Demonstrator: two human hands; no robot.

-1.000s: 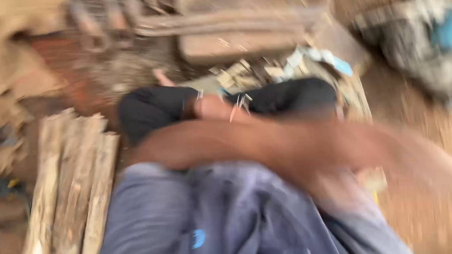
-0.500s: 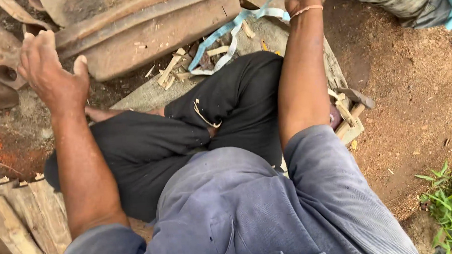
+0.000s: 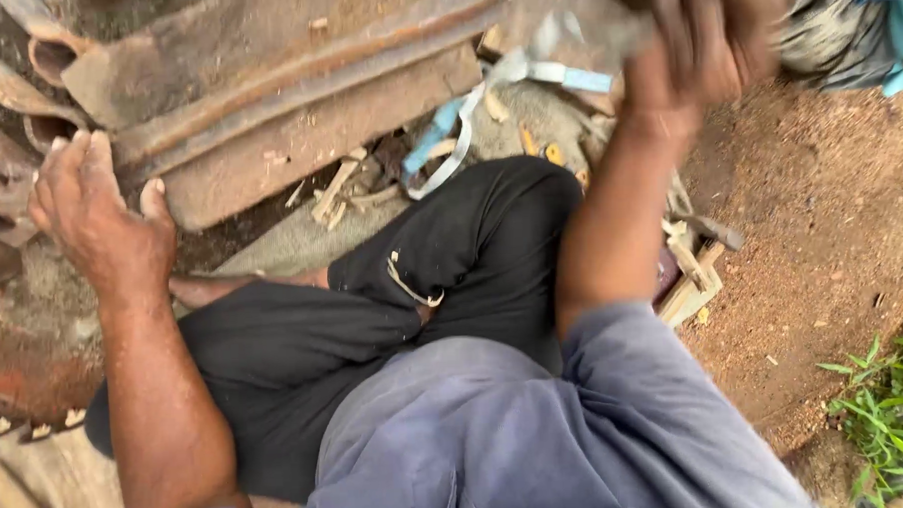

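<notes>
One long rusty iron rail (image 3: 297,119), ridged and flaky, lies slantwise on the ground ahead of the person's crossed legs in black trousers (image 3: 374,317). The left hand (image 3: 100,221) rests at the rail's near left end, arm straight, palm down, fingers (image 3: 68,167) spread and loose, gripping nothing. The right hand (image 3: 709,35) is raised beyond the rail's right end and badly blurred; whether its fingers are clenched or slack cannot be told. One pale blue strap (image 3: 486,103) curls just below the rail's right half, among several splintery wood chips (image 3: 344,188). Right of the rail, past the knee, lies reddish sawdust-strewn earth (image 3: 821,231), with one tuft of grass (image 3: 892,409) at its far edge.
</notes>
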